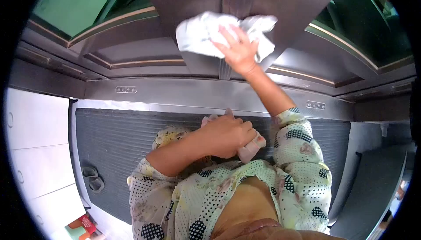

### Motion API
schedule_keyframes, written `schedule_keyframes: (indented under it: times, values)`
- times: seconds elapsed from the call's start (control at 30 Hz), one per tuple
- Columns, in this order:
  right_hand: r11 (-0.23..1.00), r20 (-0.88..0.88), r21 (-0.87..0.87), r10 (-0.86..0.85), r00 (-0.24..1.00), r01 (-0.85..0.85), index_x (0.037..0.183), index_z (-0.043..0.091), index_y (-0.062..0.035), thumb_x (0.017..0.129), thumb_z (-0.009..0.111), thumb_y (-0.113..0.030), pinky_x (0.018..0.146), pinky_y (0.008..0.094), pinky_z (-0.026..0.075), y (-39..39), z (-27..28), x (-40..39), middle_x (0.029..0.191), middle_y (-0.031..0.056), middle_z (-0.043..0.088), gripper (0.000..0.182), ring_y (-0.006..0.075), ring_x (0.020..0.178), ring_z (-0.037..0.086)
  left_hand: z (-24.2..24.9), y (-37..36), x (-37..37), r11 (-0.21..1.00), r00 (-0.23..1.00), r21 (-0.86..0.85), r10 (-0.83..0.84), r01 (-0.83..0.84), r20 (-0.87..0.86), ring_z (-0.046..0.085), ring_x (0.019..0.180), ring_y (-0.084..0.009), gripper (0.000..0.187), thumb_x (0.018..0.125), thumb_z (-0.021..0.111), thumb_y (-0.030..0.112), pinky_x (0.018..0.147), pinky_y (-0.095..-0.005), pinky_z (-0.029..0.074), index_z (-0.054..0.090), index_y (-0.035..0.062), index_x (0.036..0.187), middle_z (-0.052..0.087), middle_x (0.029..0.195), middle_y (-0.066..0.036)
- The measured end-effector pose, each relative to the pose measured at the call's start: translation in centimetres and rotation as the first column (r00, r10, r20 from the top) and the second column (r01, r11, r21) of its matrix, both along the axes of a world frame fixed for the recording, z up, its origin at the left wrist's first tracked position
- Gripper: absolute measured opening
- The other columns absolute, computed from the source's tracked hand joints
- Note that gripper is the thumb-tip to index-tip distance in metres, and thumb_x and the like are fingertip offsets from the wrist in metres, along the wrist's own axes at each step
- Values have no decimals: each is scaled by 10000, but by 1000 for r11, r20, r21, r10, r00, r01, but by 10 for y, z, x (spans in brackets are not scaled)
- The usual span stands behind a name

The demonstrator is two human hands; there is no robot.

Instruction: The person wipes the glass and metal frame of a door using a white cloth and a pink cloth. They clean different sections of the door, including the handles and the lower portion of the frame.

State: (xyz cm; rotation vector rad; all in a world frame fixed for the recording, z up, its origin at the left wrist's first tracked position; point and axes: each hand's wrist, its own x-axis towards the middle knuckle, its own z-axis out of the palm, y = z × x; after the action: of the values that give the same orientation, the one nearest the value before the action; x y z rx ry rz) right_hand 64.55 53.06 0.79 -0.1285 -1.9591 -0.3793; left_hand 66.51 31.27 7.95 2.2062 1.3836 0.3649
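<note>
My right hand (239,51) presses a crumpled white cloth (199,34) against the dark door (280,3), over the seam down its middle. Its fingers lie across the cloth, which is slightly blurred. Closer to my chest, my left hand (228,135) is closed around a pale, pinkish-white crumpled piece (251,149) with small reddish marks, probably a cloth. Parts of that piece stick out on both sides of the fingers, and the rest is hidden in the hand.
Green glass panes (92,10) are set in the door on both sides. Below is a metal sill (175,92), then a dark ribbed mat (114,139). Dark slippers (93,179) lie on the mat at left, near white drawers (37,121). A dark panel (372,187) stands at right.
</note>
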Motion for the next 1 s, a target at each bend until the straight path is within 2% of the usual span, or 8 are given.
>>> schedule_keyframes:
  times: [0.13, 0.3, 0.4, 0.5, 0.57, 0.77, 0.8, 1.0]
  values:
    - [984, 448, -157, 148, 882, -85, 1031, 680, -286, 763, 630, -202, 611, 351, 344, -13, -139, 5, 1401, -79, 524, 285, 101, 937, 621, -2, -6, -9, 999, 999, -38, 38, -38, 7, 625, 867, -329, 314, 699, 645, 90, 753, -469, 499, 565, 29, 997, 577, 917, -123]
    - [966, 927, -194, 123, 355, 172, 1201, 608, -237, 827, 591, -203, 794, 436, 436, -27, -257, 24, 1397, 13, 489, 376, 194, 1056, 589, 7, -11, -25, 996, 997, -63, 70, -69, 13, 627, 853, -328, 322, 703, 647, 92, 758, -460, 498, 570, 28, 1008, 582, 929, -117]
    - [734, 927, -354, 193, 322, 580, 1224, 596, -236, 811, 591, -189, 906, 454, 434, -53, -262, -5, 1343, 26, 514, 415, 236, 1097, 566, 13, -12, -40, 991, 994, -83, 110, -109, -1, 629, 845, -329, 307, 716, 639, 98, 746, -451, 502, 570, 28, 1006, 583, 933, -118]
    - [755, 861, -486, 327, 388, 440, 1191, 606, -227, 824, 572, -160, 923, 426, 432, -54, -236, -37, 1285, 26, 532, 375, 237, 1146, 532, 6, -15, -62, 982, 973, -10, 188, -188, 136, 631, 847, -333, 290, 728, 628, 107, 744, -449, 506, 570, 29, 1001, 586, 930, -122]
    - [899, 727, -437, 352, 590, 2, 1150, 613, -212, 824, 563, -142, 888, 397, 440, -55, -237, -46, 1210, 22, 551, 337, 213, 1157, 510, 2, -11, -73, 980, 973, -14, 198, -198, 119, 632, 861, -332, 289, 733, 622, 112, 750, -452, 504, 570, 29, 1006, 593, 939, -127]
    - [983, 960, -181, 179, 214, -10, 1042, 630, -188, 855, 535, -225, 891, 422, 426, -39, -223, -21, 1195, 50, 559, 213, 241, 1104, 529, 1, -2, -103, 969, 956, 73, 218, -236, 195, 634, 889, -324, 282, 731, 615, 107, 772, -454, 502, 577, 28, 999, 606, 965, -131]
    - [941, 897, -336, 335, 286, -48, 1045, 640, -198, 859, 528, -220, 886, 442, 431, -30, -226, 2, 1186, 44, 558, 219, 231, 1085, 533, 1, 0, -105, 964, 950, 85, 228, -251, 213, 634, 890, -322, 279, 729, 614, 106, 773, -451, 503, 578, 27, 994, 607, 967, -131]
    - [584, 825, -533, 200, 528, 612, 1114, 644, -138, 716, 658, -130, 930, 391, 474, 40, -248, 143, 1232, 87, 600, 398, 299, 1134, 559, -13, 26, -106, 983, 967, -42, 184, -179, 178, 626, 912, -323, 306, 711, 635, 125, 786, -441, 502, 583, 32, 998, 603, 974, -125]
